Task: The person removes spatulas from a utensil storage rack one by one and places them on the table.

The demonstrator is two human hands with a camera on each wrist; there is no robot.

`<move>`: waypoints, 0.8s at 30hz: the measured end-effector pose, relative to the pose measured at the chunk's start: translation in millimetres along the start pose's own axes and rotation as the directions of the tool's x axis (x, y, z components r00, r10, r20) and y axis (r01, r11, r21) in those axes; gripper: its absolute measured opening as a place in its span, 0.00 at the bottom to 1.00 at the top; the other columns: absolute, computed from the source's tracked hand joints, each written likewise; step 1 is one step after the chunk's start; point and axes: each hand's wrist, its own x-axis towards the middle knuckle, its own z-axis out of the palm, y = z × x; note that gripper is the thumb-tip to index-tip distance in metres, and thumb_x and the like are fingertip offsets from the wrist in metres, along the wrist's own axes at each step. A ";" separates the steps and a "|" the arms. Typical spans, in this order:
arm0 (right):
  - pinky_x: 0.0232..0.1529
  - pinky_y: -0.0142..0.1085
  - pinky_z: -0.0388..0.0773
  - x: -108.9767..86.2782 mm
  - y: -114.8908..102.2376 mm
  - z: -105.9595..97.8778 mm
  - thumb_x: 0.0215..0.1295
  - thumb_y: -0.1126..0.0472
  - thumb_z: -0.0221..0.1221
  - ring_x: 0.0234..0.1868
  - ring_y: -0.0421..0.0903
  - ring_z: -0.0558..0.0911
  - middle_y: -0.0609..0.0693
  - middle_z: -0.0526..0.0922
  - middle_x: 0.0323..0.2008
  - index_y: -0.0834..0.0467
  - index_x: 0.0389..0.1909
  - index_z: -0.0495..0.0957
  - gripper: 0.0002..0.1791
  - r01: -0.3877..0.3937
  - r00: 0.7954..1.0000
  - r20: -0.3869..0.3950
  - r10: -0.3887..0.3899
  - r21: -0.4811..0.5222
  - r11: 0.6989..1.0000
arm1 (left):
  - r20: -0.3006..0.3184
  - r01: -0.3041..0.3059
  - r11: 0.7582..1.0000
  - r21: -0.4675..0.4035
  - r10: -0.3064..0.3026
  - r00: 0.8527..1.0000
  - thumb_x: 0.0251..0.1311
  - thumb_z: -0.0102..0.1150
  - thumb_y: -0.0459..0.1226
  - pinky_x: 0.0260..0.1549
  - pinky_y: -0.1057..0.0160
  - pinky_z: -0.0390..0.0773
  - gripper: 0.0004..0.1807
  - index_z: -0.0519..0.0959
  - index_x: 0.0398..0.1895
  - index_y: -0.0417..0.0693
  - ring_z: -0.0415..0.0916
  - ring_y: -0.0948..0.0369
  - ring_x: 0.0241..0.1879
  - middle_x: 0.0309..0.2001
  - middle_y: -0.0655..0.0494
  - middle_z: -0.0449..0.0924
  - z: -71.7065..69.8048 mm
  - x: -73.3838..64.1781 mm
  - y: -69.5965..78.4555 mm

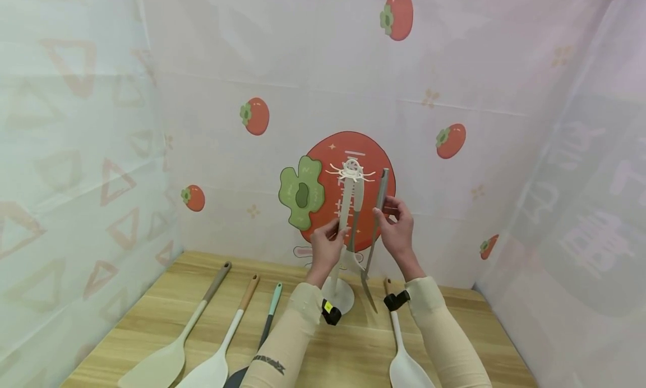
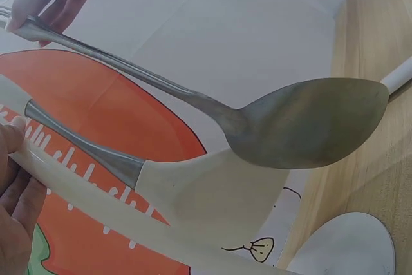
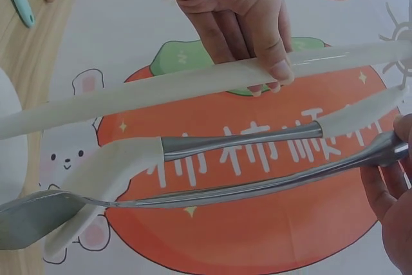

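Note:
My left hand (image 1: 327, 246) pinches the white pole (image 3: 161, 85) of an upright utensil stand, partway up. A ring of thin white hooks (image 1: 350, 173) crowns the pole, and its round base (image 1: 345, 298) rests on the wooden surface. To the right, my right hand (image 1: 397, 229) holds a metal spatula (image 2: 302, 123) by its grey handle, with the broad head hanging down. The spatula's handle top stands right of the hooks, apart from them. Between the spatula and the pole hangs a white-headed utensil (image 2: 199, 188) with a metal shaft and white handle; its head is partly covered in the left wrist view.
On the wooden table (image 1: 353, 354) lie a beige turner (image 1: 161, 363) with a grey handle, a white utensil (image 1: 214, 365) with a tan handle and a teal-handled one (image 1: 275, 299). Another white spoon-like utensil (image 1: 406, 368) lies right. A printed cloth (image 1: 313, 57) hangs behind.

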 end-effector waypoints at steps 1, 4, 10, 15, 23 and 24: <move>0.40 0.24 0.83 -0.5 -0.7 -1.0 0.66 0.72 0.63 0.42 0.45 0.79 0.69 0.79 0.47 0.75 0.56 0.73 0.20 -0.004 1.000 0.000 0.004 0.000 1.000 | -0.001 -0.004 1.000 0.001 0.004 1.000 0.65 0.67 0.33 0.47 0.54 0.86 0.17 0.84 0.56 0.41 0.86 0.51 0.49 0.47 0.43 0.88 0.2 0.8 -4.4; 0.38 0.24 0.83 -2.7 -0.6 -3.6 0.66 0.73 0.63 0.40 0.45 0.79 0.69 0.78 0.46 0.76 0.56 0.73 0.20 -0.010 1.000 -0.004 0.010 0.007 1.000 | -0.003 -0.018 1.000 0.001 0.018 1.000 0.65 0.67 0.32 0.47 0.55 0.86 0.16 0.85 0.55 0.40 0.86 0.51 0.49 0.47 0.43 0.88 0.2 0.2 -4.8; 0.38 0.24 0.83 -6.2 4.8 -9.4 0.65 0.74 0.64 0.40 0.44 0.80 0.69 0.78 0.46 0.76 0.56 0.74 0.20 -0.004 1.000 -0.007 0.004 0.027 1.000 | -0.003 -0.028 1.000 0.001 0.028 1.000 0.64 0.67 0.30 0.46 0.55 0.86 0.16 0.85 0.55 0.40 0.86 0.50 0.50 0.49 0.41 0.87 0.4 0.3 -5.0; 0.39 0.24 0.83 -8.2 10.8 -12.7 0.65 0.74 0.64 0.42 0.46 0.81 0.70 0.79 0.48 0.76 0.56 0.73 0.20 0.004 1.000 -0.003 -0.004 0.027 1.000 | -0.002 -0.033 0.999 -0.010 0.033 0.999 0.63 0.67 0.30 0.45 0.54 0.87 0.15 0.86 0.54 0.42 0.87 0.50 0.49 0.47 0.43 0.88 0.3 0.4 -5.9; 0.38 0.23 0.83 -8.6 11.4 -21.1 0.64 0.75 0.64 0.42 0.52 0.80 0.72 0.79 0.47 0.77 0.57 0.73 0.22 0.013 1.000 0.001 -0.013 0.010 1.000 | -0.005 -0.055 0.997 -0.046 0.055 0.998 0.64 0.68 0.33 0.44 0.48 0.87 0.13 0.87 0.51 0.44 0.87 0.49 0.47 0.45 0.44 0.88 1.3 1.1 -7.3; 0.38 0.23 0.83 -8.6 11.5 -22.2 0.64 0.75 0.64 0.42 0.50 0.80 0.72 0.79 0.47 0.77 0.57 0.73 0.22 0.011 1.000 -0.001 -0.011 0.006 1.000 | -0.005 -0.054 0.997 -0.049 0.053 0.999 0.63 0.68 0.33 0.44 0.48 0.86 0.13 0.87 0.51 0.43 0.87 0.48 0.48 0.46 0.43 0.88 1.4 1.2 -7.4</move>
